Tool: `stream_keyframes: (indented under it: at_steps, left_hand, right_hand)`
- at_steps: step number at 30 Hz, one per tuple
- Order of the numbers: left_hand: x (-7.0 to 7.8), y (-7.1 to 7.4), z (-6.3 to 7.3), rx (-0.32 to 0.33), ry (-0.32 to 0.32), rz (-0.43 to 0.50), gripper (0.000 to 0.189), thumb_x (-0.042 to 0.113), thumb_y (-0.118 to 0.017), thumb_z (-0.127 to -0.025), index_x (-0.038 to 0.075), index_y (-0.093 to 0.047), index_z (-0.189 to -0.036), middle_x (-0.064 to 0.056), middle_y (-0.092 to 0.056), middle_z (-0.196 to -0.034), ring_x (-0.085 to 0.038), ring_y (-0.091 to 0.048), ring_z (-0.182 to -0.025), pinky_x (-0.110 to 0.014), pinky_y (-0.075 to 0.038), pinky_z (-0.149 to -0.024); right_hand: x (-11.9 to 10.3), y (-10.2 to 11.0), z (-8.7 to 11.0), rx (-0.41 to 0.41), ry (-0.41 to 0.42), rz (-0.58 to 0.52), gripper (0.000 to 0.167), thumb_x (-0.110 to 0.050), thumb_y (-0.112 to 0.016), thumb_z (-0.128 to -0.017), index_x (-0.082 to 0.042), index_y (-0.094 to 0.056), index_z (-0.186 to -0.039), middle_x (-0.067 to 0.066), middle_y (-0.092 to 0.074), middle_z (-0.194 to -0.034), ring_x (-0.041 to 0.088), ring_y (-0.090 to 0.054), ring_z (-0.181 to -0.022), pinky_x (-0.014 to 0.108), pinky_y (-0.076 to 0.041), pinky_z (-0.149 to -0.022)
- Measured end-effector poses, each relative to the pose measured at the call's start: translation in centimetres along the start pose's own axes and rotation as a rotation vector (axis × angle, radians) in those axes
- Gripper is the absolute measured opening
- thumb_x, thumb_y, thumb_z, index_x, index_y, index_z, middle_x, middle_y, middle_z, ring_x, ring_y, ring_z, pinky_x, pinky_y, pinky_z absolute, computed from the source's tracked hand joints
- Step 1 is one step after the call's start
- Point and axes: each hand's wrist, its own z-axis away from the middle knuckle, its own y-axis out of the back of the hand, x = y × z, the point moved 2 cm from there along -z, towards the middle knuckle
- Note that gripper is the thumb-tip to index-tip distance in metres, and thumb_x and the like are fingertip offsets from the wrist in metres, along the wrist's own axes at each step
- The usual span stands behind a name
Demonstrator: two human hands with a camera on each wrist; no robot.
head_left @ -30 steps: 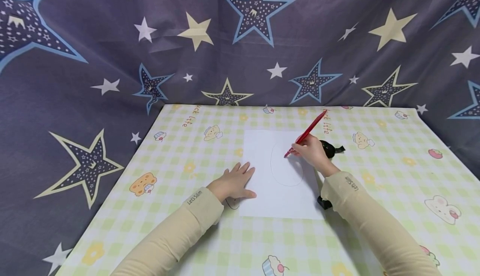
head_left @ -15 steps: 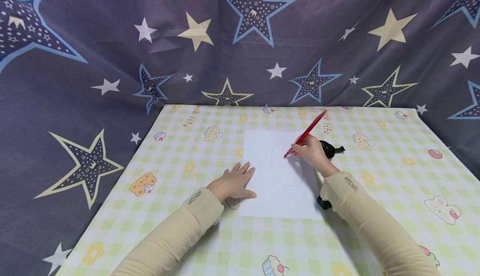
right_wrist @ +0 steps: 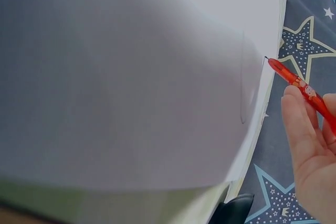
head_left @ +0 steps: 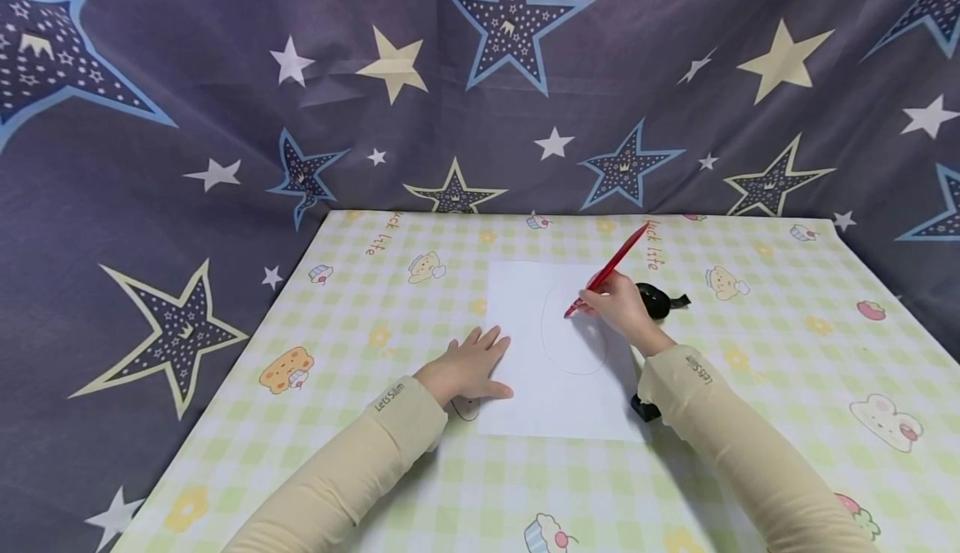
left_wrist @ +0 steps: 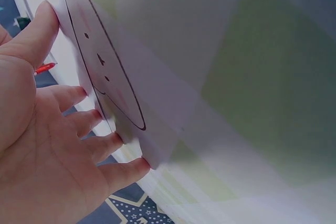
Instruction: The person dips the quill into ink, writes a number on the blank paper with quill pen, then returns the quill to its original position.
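Note:
A white sheet of paper (head_left: 517,407) lies on the table, bearing a thin, rounded, U-like pencil-thin line. My right hand (head_left: 618,307) pinches a red pen (head_left: 618,257) that slants up and to the right. Its dark tip meets the paper inside the upper part of the outline. In the right wrist view the pen's red barrel (right_wrist: 304,88) carries a small printed picture, and the drawn line shows beside the tip. My left hand (head_left: 468,367) rests with fingers spread on the sheet's left edge, thumb apart. Its fingertips press at the table surface in the left wrist view.
A checkered green-and-white tablecloth (head_left: 360,444) with cartoon prints covers the table. Black pieces (head_left: 654,300) with a strap show beside my right wrist, partly hidden by it. A dark curtain (head_left: 480,119) with stars hangs behind the table's far edge.
My right hand and the pen have shifted slightly to the left, and the pen tip with them. My left hand and the paper have stayed in place.

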Motion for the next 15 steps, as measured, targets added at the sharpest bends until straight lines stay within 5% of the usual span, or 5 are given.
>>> stream_keyframes:
  at_steps: [15]
  left_hand:
    - [0.02,0.02,0.08,0.0,-0.003,0.004,0.082,0.047,-0.06,-0.085,0.011,-0.021,-0.147,-0.008,-0.009,-0.153,-0.032,-0.004,-0.138,-0.054,-0.01,-0.107]
  right_hand:
    - [-0.65,-0.47,0.28,-0.019,0.007,0.003,0.014,-0.003,-0.059,-0.087,0.007,-0.052,-0.094,0.021,-0.063,-0.088,0.019,-0.066,-0.069,0.033,-0.055,-0.065]
